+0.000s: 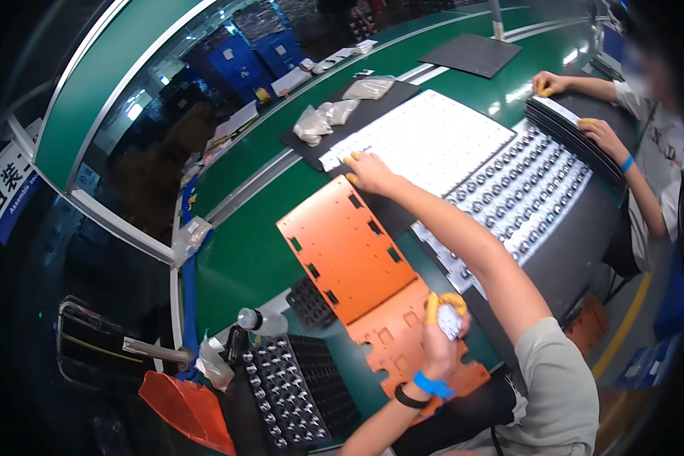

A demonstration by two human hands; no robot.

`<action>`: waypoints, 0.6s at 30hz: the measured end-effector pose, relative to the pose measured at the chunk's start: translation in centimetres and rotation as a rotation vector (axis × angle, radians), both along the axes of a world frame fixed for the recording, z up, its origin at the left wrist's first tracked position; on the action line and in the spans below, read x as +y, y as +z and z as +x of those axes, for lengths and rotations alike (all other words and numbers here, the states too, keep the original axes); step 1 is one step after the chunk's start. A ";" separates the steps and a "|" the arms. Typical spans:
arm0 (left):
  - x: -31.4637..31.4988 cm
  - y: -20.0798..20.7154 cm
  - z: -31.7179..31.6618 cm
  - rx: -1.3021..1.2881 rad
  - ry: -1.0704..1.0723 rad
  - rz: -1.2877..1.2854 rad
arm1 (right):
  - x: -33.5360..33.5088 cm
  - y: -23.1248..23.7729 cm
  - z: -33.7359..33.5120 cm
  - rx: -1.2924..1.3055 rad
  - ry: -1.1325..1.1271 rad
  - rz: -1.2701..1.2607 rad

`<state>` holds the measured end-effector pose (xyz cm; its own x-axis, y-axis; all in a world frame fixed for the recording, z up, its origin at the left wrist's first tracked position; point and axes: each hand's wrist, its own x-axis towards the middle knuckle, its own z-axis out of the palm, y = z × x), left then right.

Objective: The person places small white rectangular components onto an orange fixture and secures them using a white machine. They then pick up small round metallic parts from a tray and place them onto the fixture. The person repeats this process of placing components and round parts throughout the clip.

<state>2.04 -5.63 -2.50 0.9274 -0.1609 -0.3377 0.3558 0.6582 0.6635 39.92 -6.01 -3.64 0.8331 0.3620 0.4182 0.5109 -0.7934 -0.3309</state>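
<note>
Holding hand, left: your left hand (438, 340), fingers curled around a small, flat white piece (450, 322), sits at 4 o'clock of the panel.
Orange panel: flat orange rectangular sheet with dark slots (348, 251), clock centre for these notes; can't tell how far it's tilted.
Right hand: your right hand (371, 173) at the panel's 12 o'clock corner, yellow-covered fingertips narrow at the edge; can't tell pinched or just resting.
Lower orange sheet: paler orange piece with cutouts (391, 332), 5 o'clock, meeting the panel along a straight edge, partly under your left hand.
Handling: best steady that corner lightly, don't flex the panel; turn your left wrist so the white piece clears the cutouts.
7 o'clock: small black cupped tray (309, 302) right by the panel's edge; farther out, large black tray of shiny round pieces (308, 384).
8 o'clock: clear plastic bottle with pale cap (264, 322), near enough to get knocked.
12 o'clock: crumpled clear plastic bags (323, 120) on a black mat.
1–2 o'clock: plain white dotted sheet (429, 140), then white board with rows of dark round pieces (574, 191); your right forearm crosses over here, so mind your elbow.
2 o'clock, far: co-worker's hands (604, 140) on a black stack (561, 128).
</note>
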 end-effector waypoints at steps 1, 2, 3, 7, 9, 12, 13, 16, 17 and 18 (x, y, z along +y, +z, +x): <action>0.2 -0.1 -0.1 0.038 -0.005 -0.020 | 1.4 -1.0 0.8 -0.026 -0.014 -0.069; 0.2 -0.4 -0.4 0.016 -0.026 -0.040 | 2.1 -2.1 2.1 -0.050 -0.040 -0.135; 0.1 0.1 -1.0 0.018 -0.053 -0.019 | 1.9 -2.8 3.7 0.069 -0.028 -0.161; 0.6 1.3 -1.6 0.168 -0.170 -0.160 | 4.4 -5.6 5.8 -0.064 -0.111 -0.174; 0.8 1.3 -1.7 0.173 -0.159 -0.144 | 5.7 -5.0 5.0 -0.040 -0.108 -0.233; 0.7 1.2 -1.9 0.156 -0.170 -0.148 | 5.2 -4.4 4.8 -0.027 -0.082 -0.355; 0.6 1.2 -2.0 0.159 -0.180 -0.148 | 4.8 -4.5 4.7 0.015 -0.060 -0.379; -0.1 1.3 -1.8 0.145 -0.152 -0.133 | 3.8 -3.9 4.3 0.070 -0.025 -0.414; -0.2 1.3 -1.6 0.138 -0.136 -0.128 | 3.3 -3.5 3.5 0.092 -0.018 -0.414; -0.2 1.3 -1.5 0.126 -0.140 -0.121 | 2.6 -3.2 2.7 0.115 -0.012 -0.413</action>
